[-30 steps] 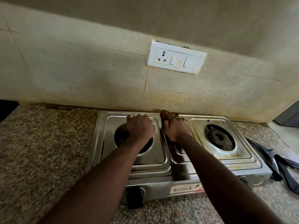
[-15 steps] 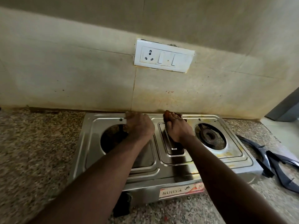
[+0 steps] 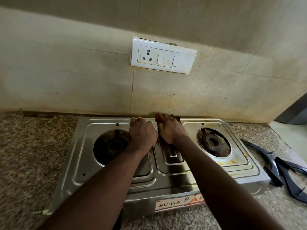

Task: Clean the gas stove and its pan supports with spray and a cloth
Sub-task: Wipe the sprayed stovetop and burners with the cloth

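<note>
At the 12 o'clock rim of the gas stove (image 3: 86, 146) we have both hands side by side. The right hand (image 3: 171, 128) presses the dark cloth (image 3: 177, 117) onto the centre strip by the wall, fingers laid over it rather than bunched round it, so we read this as scrubbing the back edge. The left hand (image 3: 142, 135) rests straight-fingered on the rim, holding nothing, likely bracing the stove against sliding. The pan supports (image 3: 282, 173) lie on the counter (image 3: 33, 146) at the stove's 3 o'clock, freeing the top for wiping. Yellow grime remains round the 3 o'clock burner (image 3: 213, 141); spray not in view. Versus a second ago, the left hand has moved off the 9 o'clock burner opening (image 3: 108, 146) up to the rim, while the cloth hand has barely shifted
</note>
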